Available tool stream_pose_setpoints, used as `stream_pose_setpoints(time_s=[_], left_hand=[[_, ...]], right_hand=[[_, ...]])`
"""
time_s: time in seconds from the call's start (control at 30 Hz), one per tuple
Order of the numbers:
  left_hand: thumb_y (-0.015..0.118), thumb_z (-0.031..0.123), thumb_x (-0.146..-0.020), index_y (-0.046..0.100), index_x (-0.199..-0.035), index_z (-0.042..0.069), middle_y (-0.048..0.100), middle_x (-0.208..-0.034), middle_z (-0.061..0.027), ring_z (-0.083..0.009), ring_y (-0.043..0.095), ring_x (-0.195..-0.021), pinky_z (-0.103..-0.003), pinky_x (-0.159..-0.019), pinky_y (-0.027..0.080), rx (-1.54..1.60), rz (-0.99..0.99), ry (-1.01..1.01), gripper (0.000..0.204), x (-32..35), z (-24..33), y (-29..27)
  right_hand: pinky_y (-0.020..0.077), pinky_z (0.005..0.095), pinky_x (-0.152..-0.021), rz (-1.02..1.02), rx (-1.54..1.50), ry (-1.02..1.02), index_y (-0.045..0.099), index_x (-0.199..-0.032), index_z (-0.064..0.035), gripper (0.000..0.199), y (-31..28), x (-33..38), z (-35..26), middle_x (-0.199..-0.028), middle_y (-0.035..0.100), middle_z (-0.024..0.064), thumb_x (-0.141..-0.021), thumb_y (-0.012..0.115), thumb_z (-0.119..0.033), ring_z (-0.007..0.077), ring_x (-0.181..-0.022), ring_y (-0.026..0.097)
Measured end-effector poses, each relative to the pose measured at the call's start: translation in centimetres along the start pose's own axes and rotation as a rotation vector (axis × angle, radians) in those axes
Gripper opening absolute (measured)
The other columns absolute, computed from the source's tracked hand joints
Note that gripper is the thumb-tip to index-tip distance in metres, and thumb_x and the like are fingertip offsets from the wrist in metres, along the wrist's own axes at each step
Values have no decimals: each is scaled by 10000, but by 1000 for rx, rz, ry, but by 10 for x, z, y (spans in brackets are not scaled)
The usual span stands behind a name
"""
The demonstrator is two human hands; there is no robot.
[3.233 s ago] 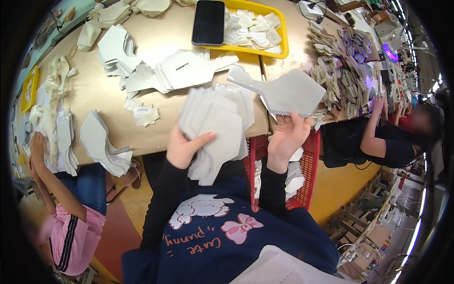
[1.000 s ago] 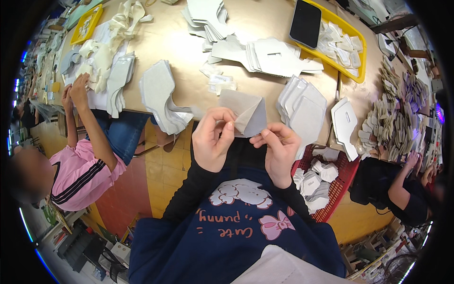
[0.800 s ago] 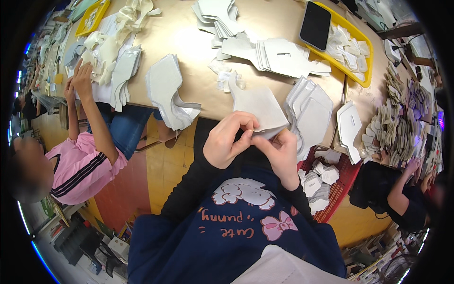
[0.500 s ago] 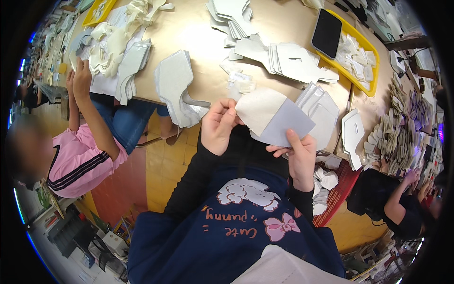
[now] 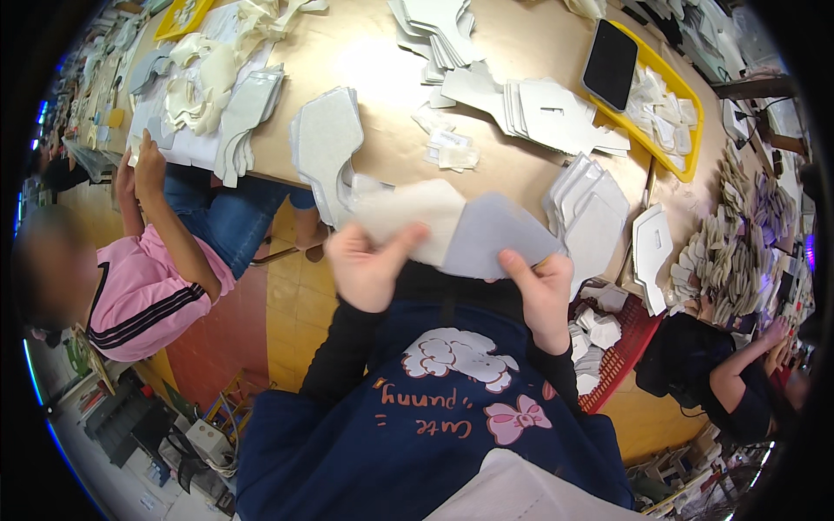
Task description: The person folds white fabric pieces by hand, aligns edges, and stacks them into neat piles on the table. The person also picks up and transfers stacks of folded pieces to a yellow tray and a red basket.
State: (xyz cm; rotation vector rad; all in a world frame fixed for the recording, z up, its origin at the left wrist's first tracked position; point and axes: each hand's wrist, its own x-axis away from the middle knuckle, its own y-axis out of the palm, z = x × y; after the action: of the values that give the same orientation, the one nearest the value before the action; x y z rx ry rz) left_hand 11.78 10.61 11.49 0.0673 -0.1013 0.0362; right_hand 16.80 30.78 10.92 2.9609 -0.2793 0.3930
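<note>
I hold a flat cut piece (image 5: 452, 227) in front of my chest, cream on its left half and grey on its right. My left hand (image 5: 365, 265) grips the cream end, thumb on top. My right hand (image 5: 543, 291) pinches the lower right edge of the grey half. The piece hangs just before the near edge of the tan table (image 5: 365, 69). A stack of similar grey pieces (image 5: 326, 143) lies on the table to the left, and another stack (image 5: 591, 208) lies close to my right hand.
A yellow tray (image 5: 673, 113) with a black phone (image 5: 608, 65) and white scraps sits at the back right. A red basket (image 5: 621, 347) of white pieces stands by my right side. A person in a pink top (image 5: 143, 291) works at left; another in black (image 5: 721, 382) at right.
The piece went from folded between both hands to spread out flat. My left hand slid out to the cream end; my right hand stayed on the grey half.
</note>
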Motion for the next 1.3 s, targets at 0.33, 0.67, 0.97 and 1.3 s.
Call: stream_pose_setpoints(time_s=[0.33, 0.67, 0.97, 1.3], left_hand=[[722, 8, -848, 610, -1121, -32, 683, -1058, -101, -136, 646, -931, -277, -864, 492, 252, 185, -48, 298, -26, -22, -55], [740, 12, -842, 608, -1128, -61, 674, -1021, -76, -103, 625, -921, -238, -796, 505, 163, -154, -125, 323, -5, -39, -1], [333, 443, -1035, 610, -1168, -72, 643, -1197, -199, -294, 618, -1132, -354, -988, 450, -453, -257, 137, 600, -1, -56, -34], [552, 179, -970, 647, -1145, -8, 643, -1168, -150, -328, 614, -1063, -377, -932, 473, -674, -245, 346, 273, -5, -77, -36]], right_hand=[[554, 269, -671, 154, 308, 135, 557, -1257, 57, 414, -7, -35, 25, -1043, 690, 121, -891, 671, -100, 162, -842, 665], [441, 404, -1030, -316, 142, -47, 260, -1502, -17, 1007, 20, -25, 15, -1473, 387, 222, -717, 853, -227, 330, -1313, 460], [486, 299, -941, -66, 15, 91, 259, -1485, 13, 751, 20, -46, 34, -1237, 581, 144, -823, 614, 26, 187, -1089, 607], [539, 288, -696, 121, 341, 73, 473, -1313, -22, 530, 4, -61, 36, -927, 676, 152, -786, 534, -5, 178, -715, 663]])
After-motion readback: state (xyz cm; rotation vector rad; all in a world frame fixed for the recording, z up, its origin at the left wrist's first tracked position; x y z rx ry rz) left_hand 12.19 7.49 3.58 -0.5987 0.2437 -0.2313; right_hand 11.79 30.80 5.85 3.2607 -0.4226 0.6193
